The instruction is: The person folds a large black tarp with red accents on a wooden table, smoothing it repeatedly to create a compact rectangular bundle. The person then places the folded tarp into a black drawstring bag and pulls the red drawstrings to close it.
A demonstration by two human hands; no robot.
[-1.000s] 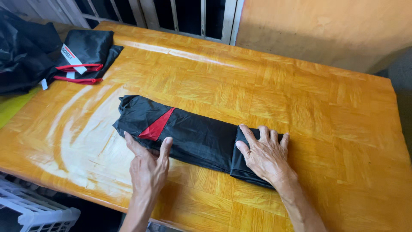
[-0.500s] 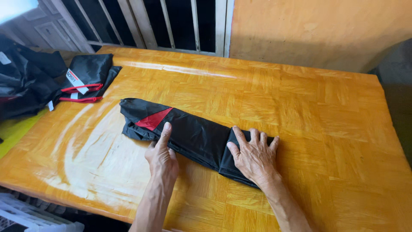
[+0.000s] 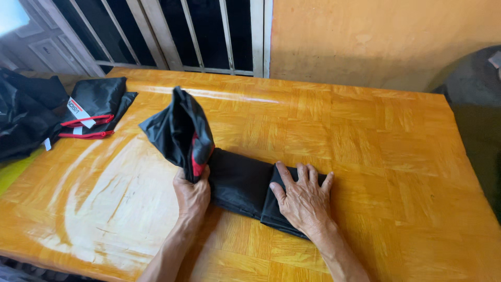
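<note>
- Since the earlier frame, our left hand (image 3: 191,194) has lifted the left end of the black garment (image 3: 237,183) off the wooden table (image 3: 365,136); that end, which lay flat before, now stands up in a loose bunch showing a red trim.
- Our left hand's fingers are clenched around the raised fabric, just at the point where it leaves the table.
- Our right hand (image 3: 302,198) lies flat on the garment's right end, fingers spread and released, pressing the folded edge down as before.
- The garment lies across the middle of the table, nearer its front edge than its far edge.
- A second folded black garment with red straps (image 3: 96,107) rests at the table's far left corner, well apart from our hands.
- Left of the table, a heap of dark cloth (image 3: 23,117) appears; its kind is hard to tell at the frame's edge.
- Beyond the table stand window bars (image 3: 193,31) and an orange wall (image 3: 376,42).
</note>
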